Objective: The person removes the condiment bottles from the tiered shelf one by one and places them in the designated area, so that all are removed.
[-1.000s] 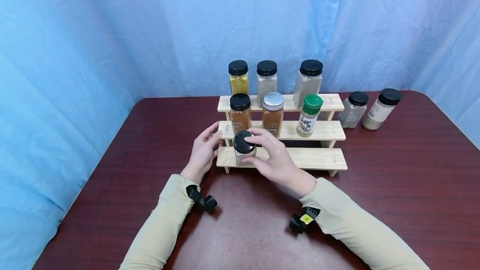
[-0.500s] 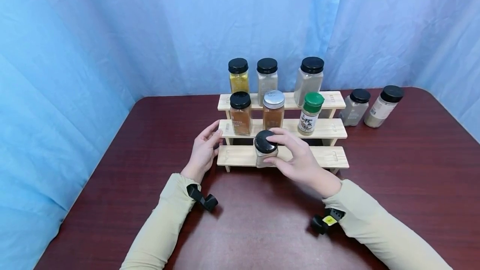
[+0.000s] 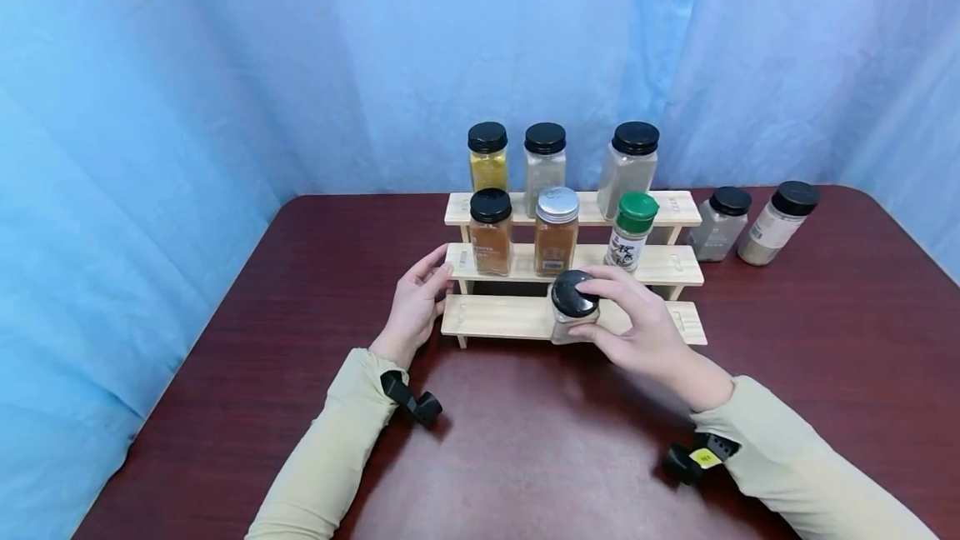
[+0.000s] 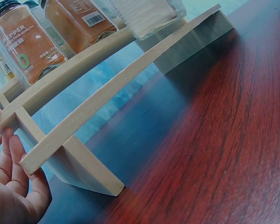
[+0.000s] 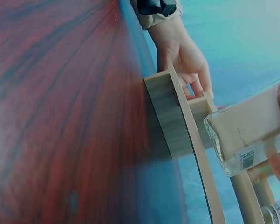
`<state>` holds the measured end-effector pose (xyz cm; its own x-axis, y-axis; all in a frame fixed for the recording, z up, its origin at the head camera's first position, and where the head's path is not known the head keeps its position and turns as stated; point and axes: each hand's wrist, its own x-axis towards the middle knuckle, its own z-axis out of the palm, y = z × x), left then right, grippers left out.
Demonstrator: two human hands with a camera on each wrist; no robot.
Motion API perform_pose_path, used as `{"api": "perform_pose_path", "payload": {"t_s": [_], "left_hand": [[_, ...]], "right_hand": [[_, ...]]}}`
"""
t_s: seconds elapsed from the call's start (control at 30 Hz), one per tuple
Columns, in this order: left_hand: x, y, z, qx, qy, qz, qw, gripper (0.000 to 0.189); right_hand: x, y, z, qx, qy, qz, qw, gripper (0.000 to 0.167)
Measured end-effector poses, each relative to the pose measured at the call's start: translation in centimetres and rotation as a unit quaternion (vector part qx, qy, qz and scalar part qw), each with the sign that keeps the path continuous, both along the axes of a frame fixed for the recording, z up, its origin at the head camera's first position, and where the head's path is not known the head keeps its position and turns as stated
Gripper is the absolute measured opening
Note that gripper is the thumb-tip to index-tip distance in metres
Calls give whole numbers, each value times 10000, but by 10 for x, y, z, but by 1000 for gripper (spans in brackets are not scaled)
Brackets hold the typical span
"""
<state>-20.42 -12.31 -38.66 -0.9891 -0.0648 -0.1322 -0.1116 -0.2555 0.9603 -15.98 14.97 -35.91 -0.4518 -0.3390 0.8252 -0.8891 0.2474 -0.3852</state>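
Observation:
My right hand (image 3: 647, 330) holds a square clear spice jar (image 3: 567, 328) with a black lid and pale powder inside, thumb and fingers around its upper part. The jar is over the lowest tier of a three-step wooden rack (image 3: 495, 317); the right wrist view shows its base (image 5: 219, 147) slightly off that tier. At the rack's left end, my left hand (image 3: 415, 307) grips the side, thumb at the middle tier and fingers curled underneath, as the left wrist view shows. Standing on the middle tier are an orange-brown pepper jar (image 3: 491, 244), a silver-lidded jar (image 3: 557, 242) and a green-capped bottle (image 3: 628, 240).
Along the top tier stand a yellow-powder jar (image 3: 488, 167) and two grey-powder jars (image 3: 545, 177), (image 3: 628, 177). Right of the rack, two more black-lidded jars (image 3: 717, 232), (image 3: 772, 232) sit on the dark red table (image 3: 525, 440). A blue curtain (image 3: 375, 65) hangs behind.
My right hand has carried the jar rightward along the lowest tier, from its left end to about the middle. The left hand keeps its place on the rack. The head view shifts slightly.

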Motion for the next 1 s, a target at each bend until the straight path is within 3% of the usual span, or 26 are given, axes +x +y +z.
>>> {"api": "perform_pose_path", "payload": {"t_s": [0.4,1.0], "left_hand": [[0,1,-1,16,45,16,10000,42],[-1,1,-3,49,134,39,9999,42]], "right_hand": [[1,27,0,21,167,-380,9991,54],[3,64,-1,25,207,-580,9981,59]]}}
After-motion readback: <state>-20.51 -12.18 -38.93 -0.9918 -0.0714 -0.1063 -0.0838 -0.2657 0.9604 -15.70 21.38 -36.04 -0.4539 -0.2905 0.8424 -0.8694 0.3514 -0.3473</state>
